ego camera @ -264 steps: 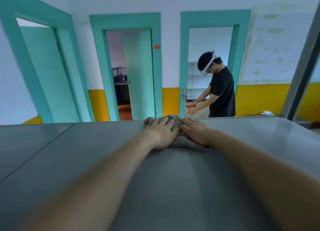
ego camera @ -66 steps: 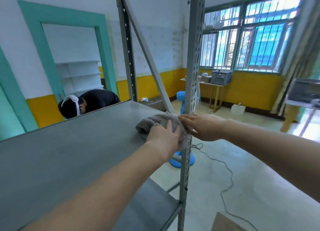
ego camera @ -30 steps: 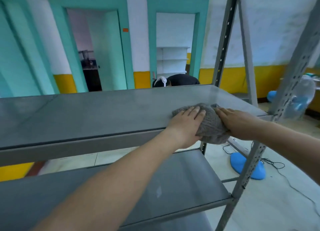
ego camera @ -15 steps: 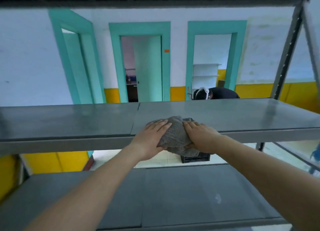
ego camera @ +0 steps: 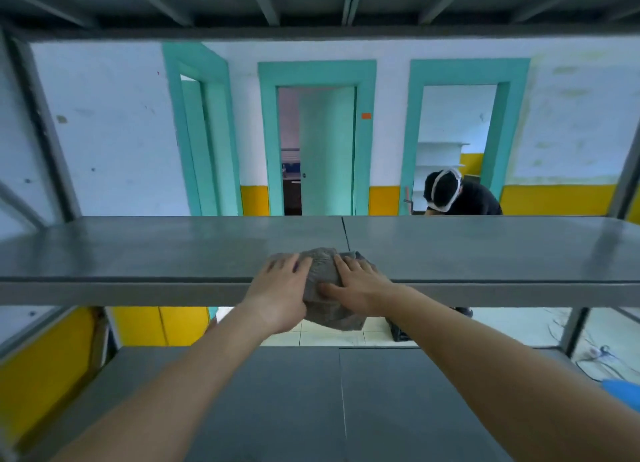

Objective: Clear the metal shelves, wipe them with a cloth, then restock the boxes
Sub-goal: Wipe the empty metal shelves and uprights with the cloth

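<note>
Pressing a crumpled grey cloth (ego camera: 322, 271) onto the front edge of the metal shelf (ego camera: 138, 253) with left hand (ego camera: 277, 295) and right hand (ego camera: 358, 288) side by side. Fingers (ego camera: 290, 264) straight and slightly spread on top of it, lower fold drooping beneath the palms. Far beyond the fingertips, small orange tag (ego camera: 366, 115) on a teal door frame (ego camera: 367, 149), too small to read.

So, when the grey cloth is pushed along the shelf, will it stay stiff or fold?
Probably floppy: the cloth is bunched under the left hand and right hand, and part droops over the edge of the shelf. Its knitted-looking surface would likely drag, not slip.
</note>
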`<state>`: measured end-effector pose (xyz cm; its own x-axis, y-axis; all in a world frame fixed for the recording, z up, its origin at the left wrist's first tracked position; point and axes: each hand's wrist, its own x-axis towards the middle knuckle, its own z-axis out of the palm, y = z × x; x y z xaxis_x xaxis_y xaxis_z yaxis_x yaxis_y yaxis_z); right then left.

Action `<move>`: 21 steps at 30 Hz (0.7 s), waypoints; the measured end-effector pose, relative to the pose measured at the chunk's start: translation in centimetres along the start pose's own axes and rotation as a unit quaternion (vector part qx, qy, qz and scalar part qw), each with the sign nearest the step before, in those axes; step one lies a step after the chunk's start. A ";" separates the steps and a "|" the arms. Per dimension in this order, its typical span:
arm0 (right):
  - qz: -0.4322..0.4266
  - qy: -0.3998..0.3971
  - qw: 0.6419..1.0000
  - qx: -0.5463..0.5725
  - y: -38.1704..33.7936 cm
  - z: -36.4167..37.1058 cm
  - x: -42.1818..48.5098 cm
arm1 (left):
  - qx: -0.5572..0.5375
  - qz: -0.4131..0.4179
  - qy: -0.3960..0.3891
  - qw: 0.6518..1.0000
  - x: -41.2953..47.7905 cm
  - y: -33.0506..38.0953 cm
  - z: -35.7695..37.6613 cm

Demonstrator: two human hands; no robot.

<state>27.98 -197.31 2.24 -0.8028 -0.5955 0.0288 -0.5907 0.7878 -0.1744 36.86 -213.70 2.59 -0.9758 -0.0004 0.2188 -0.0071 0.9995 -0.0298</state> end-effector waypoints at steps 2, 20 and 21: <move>0.005 -0.004 1.000 -0.002 0.1 0.1 0.3 | -0.041 0.009 -0.003 0.999 -0.4 0.4 0.8; -0.036 -0.010 0.999 -0.001 1.7 -0.6 8.2 | -0.086 0.002 -0.091 0.992 9.0 -2.9 0.4; -0.032 -0.006 0.999 0.004 2.1 -0.4 9.2 | -0.089 0.003 -0.094 0.992 9.8 -3.3 0.6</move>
<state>19.37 -201.05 2.51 -0.7626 -0.6463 0.0276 -0.6398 0.7471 -0.1803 27.19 -217.00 4.22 -0.9994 0.0159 0.0320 0.0204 0.9892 0.1452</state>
